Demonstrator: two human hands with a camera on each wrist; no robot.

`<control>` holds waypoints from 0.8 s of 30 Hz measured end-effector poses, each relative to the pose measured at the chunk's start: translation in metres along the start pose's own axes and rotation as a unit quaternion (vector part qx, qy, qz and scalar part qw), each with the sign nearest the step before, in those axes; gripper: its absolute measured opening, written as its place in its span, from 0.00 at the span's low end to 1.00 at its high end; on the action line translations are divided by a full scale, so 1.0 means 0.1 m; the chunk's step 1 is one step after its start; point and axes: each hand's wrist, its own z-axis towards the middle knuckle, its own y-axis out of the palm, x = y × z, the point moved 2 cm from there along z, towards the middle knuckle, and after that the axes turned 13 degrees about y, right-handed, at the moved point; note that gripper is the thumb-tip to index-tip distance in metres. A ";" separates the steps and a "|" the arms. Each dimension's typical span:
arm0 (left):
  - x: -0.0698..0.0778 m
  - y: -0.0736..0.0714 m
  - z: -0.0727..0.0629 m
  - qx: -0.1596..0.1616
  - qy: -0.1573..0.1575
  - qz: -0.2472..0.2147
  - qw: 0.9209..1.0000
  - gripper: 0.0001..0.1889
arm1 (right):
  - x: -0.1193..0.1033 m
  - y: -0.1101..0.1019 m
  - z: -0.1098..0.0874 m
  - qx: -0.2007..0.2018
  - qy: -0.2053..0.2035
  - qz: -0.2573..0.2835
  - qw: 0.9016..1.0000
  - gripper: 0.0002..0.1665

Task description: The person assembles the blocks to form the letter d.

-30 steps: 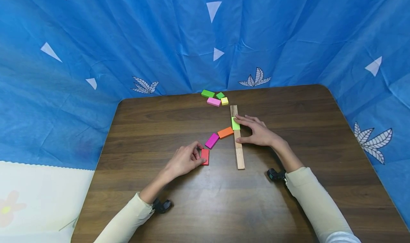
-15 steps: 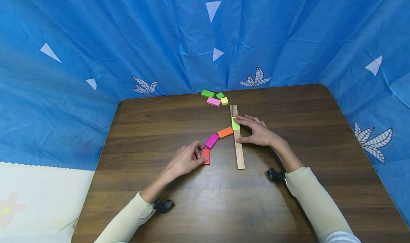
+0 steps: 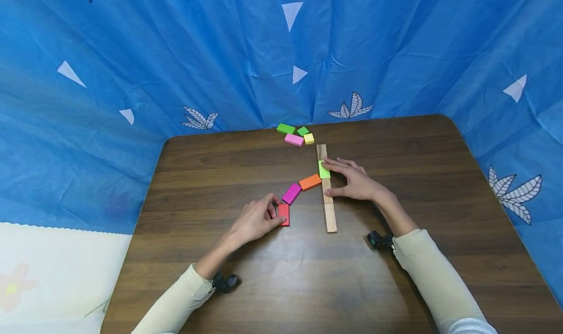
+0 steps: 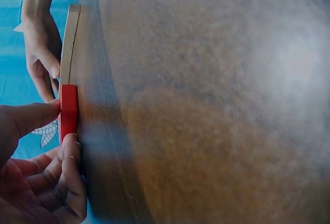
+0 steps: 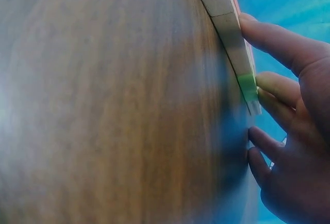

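My left hand (image 3: 256,220) pinches a red block (image 3: 284,215) lying flat, thumb at its near end and fingers at its far end; the left wrist view also shows the red block (image 4: 68,110) between thumb and fingers. A magenta block (image 3: 292,193) lies just beyond it, followed by an orange block (image 3: 310,182) that reaches a straight row. That row has plain wooden blocks (image 3: 330,218) and one lime-green block (image 3: 324,169). My right hand (image 3: 355,181) rests on the row, fingertips on the lime-green block and thumb on a wooden one, fingers nearly straight.
Toward the back edge of the brown table (image 3: 211,177) lie a green block (image 3: 286,128), a smaller green block (image 3: 302,131), a pink block (image 3: 293,139) and a yellow block (image 3: 309,138). Blue curtain (image 3: 246,55) hangs behind and at the sides.
My left hand has slid the red block slightly right and away from me, closer to the magenta block. The right hand has stayed in place on the row.
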 end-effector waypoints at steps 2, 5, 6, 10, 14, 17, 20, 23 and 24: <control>0.00 0.00 0.00 0.001 0.000 0.000 1.000 0.19 | 0.00 0.00 -0.01 -0.001 0.001 0.001 1.000 0.54; 0.01 0.00 0.00 0.000 -0.002 0.004 1.000 0.19 | 0.00 0.00 0.00 -0.001 -0.003 -0.002 1.000 0.54; 0.01 0.00 0.00 -0.001 -0.003 0.005 1.000 0.19 | 0.00 0.00 0.00 0.000 -0.004 -0.002 1.000 0.54; 0.02 0.00 0.01 -0.001 -0.004 0.007 1.000 0.20 | 0.00 -0.01 0.00 0.001 -0.005 0.002 1.000 0.54; 0.01 -0.02 0.02 -0.006 -0.006 0.000 1.000 0.21 | 0.00 0.00 -0.01 0.003 -0.005 0.002 1.000 0.54; 0.00 -0.06 0.04 -0.005 -0.008 -0.011 1.000 0.22 | -0.01 0.00 -0.01 0.004 -0.005 0.002 1.000 0.54; -0.02 -0.15 0.09 0.002 -0.006 -0.016 1.000 0.23 | -0.01 0.00 -0.01 0.003 -0.002 0.004 1.000 0.54; -0.05 -0.25 0.19 0.014 -0.001 -0.018 1.000 0.24 | -0.01 -0.01 -0.01 0.000 -0.001 0.006 1.000 0.55; -0.06 -0.28 0.23 0.019 0.001 -0.019 1.000 0.24 | -0.02 -0.01 -0.01 -0.001 -0.001 0.005 1.000 0.55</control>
